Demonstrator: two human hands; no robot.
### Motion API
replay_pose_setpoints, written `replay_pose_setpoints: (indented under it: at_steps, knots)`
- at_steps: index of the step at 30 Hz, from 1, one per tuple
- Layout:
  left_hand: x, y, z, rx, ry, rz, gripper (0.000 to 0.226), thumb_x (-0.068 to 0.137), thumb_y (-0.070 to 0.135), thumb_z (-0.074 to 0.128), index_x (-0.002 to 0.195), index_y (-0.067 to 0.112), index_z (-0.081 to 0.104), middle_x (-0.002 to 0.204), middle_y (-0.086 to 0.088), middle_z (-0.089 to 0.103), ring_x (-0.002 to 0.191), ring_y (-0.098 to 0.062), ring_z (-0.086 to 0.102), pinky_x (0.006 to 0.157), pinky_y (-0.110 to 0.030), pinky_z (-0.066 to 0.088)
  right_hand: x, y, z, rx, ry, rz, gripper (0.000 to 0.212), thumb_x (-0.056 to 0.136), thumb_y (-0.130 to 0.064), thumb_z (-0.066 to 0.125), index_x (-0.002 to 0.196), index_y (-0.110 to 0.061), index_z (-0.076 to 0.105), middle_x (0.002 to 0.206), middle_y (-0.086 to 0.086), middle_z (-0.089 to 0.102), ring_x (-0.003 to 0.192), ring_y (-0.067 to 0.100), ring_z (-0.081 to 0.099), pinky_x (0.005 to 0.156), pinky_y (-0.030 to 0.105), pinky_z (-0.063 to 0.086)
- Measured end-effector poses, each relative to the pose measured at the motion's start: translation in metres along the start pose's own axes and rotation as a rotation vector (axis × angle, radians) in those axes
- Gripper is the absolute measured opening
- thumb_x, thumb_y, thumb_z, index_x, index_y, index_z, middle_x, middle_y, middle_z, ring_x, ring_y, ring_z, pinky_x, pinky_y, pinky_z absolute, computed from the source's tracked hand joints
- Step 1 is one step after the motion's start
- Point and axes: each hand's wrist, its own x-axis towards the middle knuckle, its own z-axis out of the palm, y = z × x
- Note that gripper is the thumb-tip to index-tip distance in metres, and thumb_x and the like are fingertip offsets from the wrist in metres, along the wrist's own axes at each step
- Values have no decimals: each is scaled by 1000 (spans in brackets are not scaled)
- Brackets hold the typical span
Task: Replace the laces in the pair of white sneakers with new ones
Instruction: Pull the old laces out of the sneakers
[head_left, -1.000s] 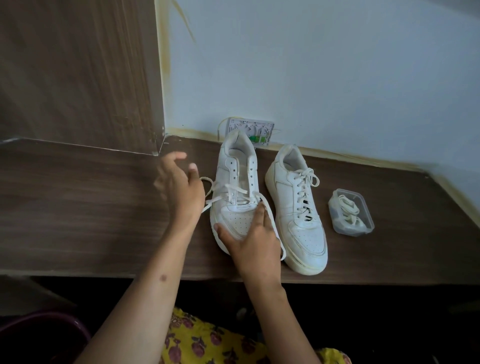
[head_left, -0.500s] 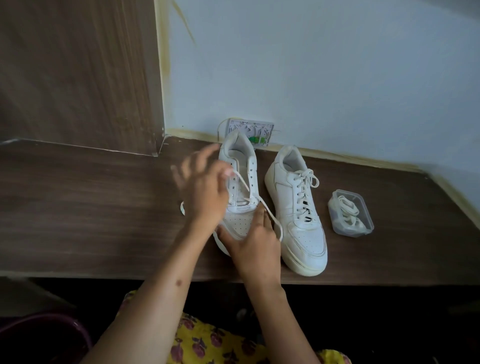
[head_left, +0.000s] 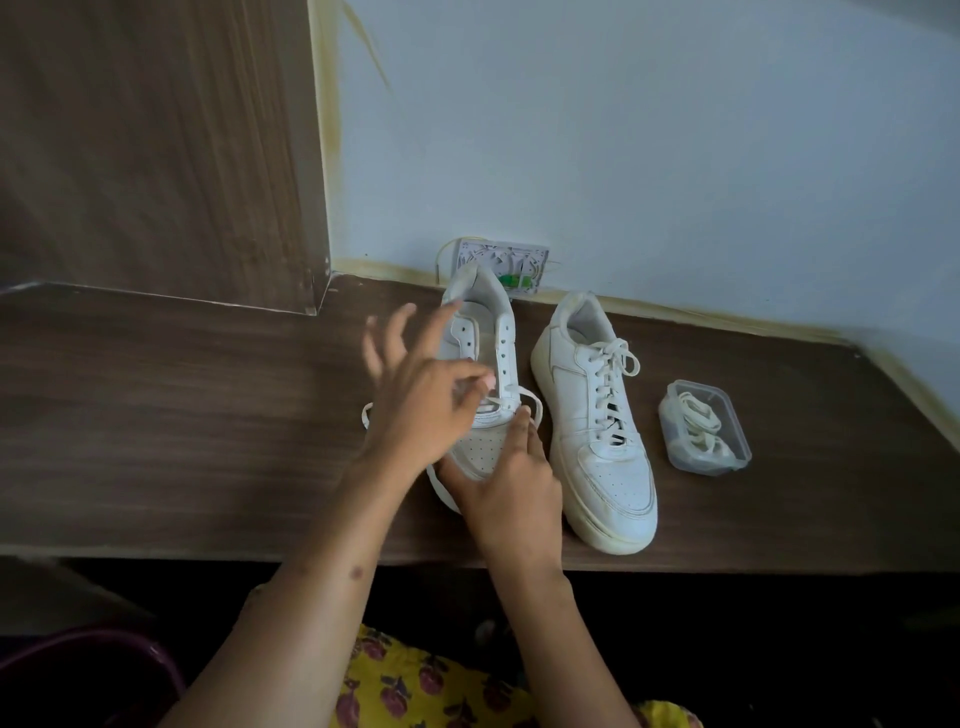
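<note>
Wood-grain panel (head_left: 156, 145) fills the upper left of the frame; brown desk (head_left: 156, 415) runs across the middle.

Left hand (head_left: 415, 410), centre frame, hangs over the near sneaker (head_left: 483, 364). Thumb and forefinger meet at the lowest lace crossing and appear to pinch the old lace (head_left: 519, 402); the other fingers fan upward, apart. Motion blur makes the exact contact uncertain. Judged purpose: draw the lace out of the last eyelets.

Upper eyelets of this sneaker are already bare, so unlacing is nearly done here. Loose lace loops lie on the desk on both sides of the shoe.

Right hand (head_left: 506, 493), lower centre, covers the toe, with the thumb wrapped round the left edge of the toe and the forefinger extended up to the lace. Judged purpose: pin the shoe so it does not slide under the pull.

Second sneaker (head_left: 597, 415), just right of the first, is fully laced and tied, untouched.

Clear plastic container (head_left: 704, 434), right of centre and near the second sneaker, holds the coiled new laces (head_left: 696, 421), lid off, within reach for relacing.

Wall socket (head_left: 501, 265) sits behind the near sneaker's heel.
</note>
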Motion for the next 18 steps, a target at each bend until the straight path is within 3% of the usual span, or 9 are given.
replay_pose_setpoints:
  at_steps: [3, 6, 9, 11, 12, 14, 18]
  knots:
    - [-2, 5, 7, 83, -39, 52, 11, 82, 25, 74, 80, 35, 75, 151, 5, 42, 141, -38, 24, 113, -66, 3, -1, -1, -1, 8, 3, 3, 104, 85, -69, 53, 155, -6, 8, 162, 10, 19, 137, 21, 42, 100, 27, 40]
    - [4, 4, 4, 29, 169, 29, 13, 82, 22, 69, 75, 33, 71, 140, 8, 53, 133, -33, 37, 113, -60, 14, 0, 0, 1, -4, 11, 3, 105, 85, -69, 54, 155, -7, 8, 162, 9, 20, 137, 21, 42, 101, 28, 40]
    - [9, -5, -8, -217, 503, -357, 17, 92, 27, 55, 91, 25, 72, 131, 6, 57, 119, -31, 47, 101, -42, 31, 0, 1, 1, -18, -10, 16, 105, 84, -68, 56, 156, -7, 7, 161, 10, 21, 140, 21, 39, 105, 28, 36]
    - [11, -18, -16, -359, 602, -651, 28, 98, 31, 45, 105, 18, 69, 132, 3, 55, 118, -32, 47, 96, -40, 37, 1, 1, 0, -20, -14, 26, 106, 84, -68, 56, 156, -7, 7, 161, 10, 21, 141, 20, 37, 106, 27, 35]
    - [11, -25, -19, -362, 588, -757, 28, 100, 31, 44, 110, 17, 66, 135, 3, 53, 120, -32, 45, 96, -42, 38, 1, 1, 0, -18, -16, 30, 106, 84, -68, 56, 156, -8, 7, 161, 10, 21, 141, 20, 37, 106, 27, 35]
    - [10, -32, -21, -314, 505, -808, 24, 98, 25, 49, 118, 21, 62, 139, 5, 49, 126, -32, 40, 98, -42, 35, 1, 0, 0, -12, -20, 38, 106, 84, -68, 57, 156, -7, 7, 161, 10, 21, 140, 20, 38, 107, 27, 35]
    - [7, -20, -17, -265, 346, -655, 54, 89, 12, 55, 140, 27, 48, 148, 2, 43, 133, -31, 35, 106, -45, 30, 0, -3, -1, -14, -32, 50, 107, 84, -68, 56, 156, -7, 7, 161, 10, 21, 140, 20, 38, 106, 27, 35]
